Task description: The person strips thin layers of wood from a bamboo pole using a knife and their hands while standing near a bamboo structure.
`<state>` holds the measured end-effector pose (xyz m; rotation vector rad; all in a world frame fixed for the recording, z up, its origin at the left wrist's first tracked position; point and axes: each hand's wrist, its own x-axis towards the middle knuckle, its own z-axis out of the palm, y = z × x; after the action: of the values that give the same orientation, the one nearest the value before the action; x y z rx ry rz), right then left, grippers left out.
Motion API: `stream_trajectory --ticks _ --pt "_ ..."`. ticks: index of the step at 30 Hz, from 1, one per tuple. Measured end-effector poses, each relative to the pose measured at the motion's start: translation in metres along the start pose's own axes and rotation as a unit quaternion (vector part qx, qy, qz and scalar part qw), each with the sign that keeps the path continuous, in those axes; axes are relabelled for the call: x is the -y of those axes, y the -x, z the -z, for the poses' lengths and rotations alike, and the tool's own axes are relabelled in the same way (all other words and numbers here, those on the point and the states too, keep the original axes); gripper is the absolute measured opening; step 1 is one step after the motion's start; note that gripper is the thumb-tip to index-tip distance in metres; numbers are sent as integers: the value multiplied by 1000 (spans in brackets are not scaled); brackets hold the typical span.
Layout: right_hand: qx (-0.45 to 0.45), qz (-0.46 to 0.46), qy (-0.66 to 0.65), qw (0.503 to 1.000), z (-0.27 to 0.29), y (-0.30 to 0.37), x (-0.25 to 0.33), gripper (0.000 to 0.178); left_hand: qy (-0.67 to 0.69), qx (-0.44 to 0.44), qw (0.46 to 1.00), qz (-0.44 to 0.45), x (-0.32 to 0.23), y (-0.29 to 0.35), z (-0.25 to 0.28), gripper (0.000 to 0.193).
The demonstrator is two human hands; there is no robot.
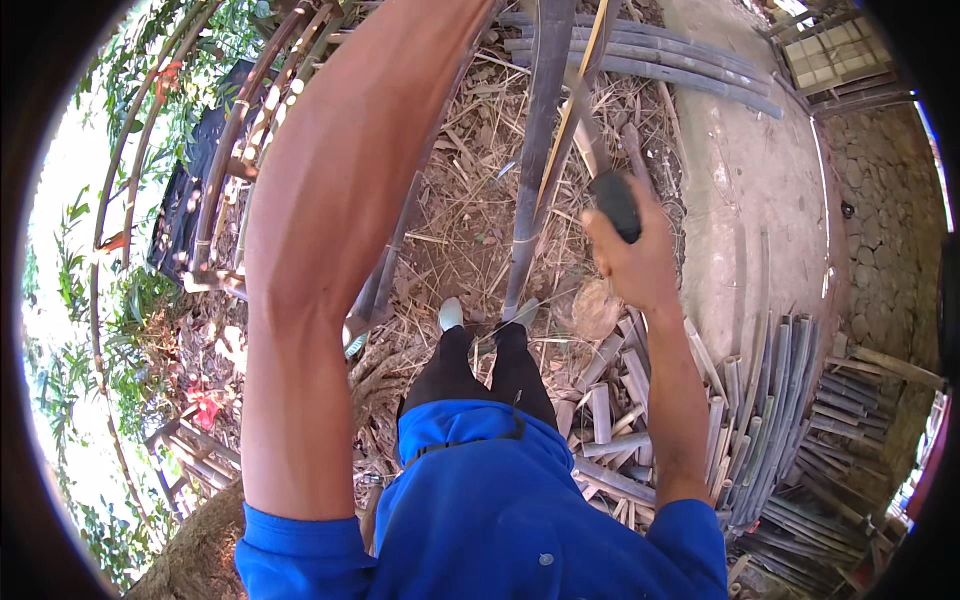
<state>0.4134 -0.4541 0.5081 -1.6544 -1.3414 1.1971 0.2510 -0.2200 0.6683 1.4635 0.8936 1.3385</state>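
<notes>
My right hand point(643, 262) is wrapped round the black handle of a knife point(615, 205). Its blade points up and away, smeared by motion, close to the right side of a split bamboo pole point(543, 120). The pole stands on end between my feet, its lower tip by my right foot. A pale-edged strip point(572, 115) parts from the pole toward the top and joins it lower down. My left arm point(325, 230) reaches up past the top edge of the picture, so the left hand is out of sight.
Split bamboo lengths point(650, 65) lie at the far side. Cut bamboo pieces point(605, 415) are heaped by my right side, beside a stack of longer poles point(775, 400). A round fibrous husk point(596, 308) sits below my right hand. A bamboo frame point(225, 150) stands left. Shavings litter the ground.
</notes>
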Motion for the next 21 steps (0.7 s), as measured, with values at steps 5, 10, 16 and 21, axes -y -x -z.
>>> stream_trajectory --ticks 5,10,16,21 --pt "-72 78 141 984 -49 -9 -104 39 -36 -8 999 14 7 -3 9 37" --pt "129 -212 82 965 -75 -22 -329 28 -114 -6 992 45 21 0 -6 37" --pt "152 -327 -193 912 -93 -2 -282 18 -84 124 982 113 214 114 31 48" --pt "139 -340 -272 889 -109 -23 -288 30 -95 106 967 211 311 171 17 26"
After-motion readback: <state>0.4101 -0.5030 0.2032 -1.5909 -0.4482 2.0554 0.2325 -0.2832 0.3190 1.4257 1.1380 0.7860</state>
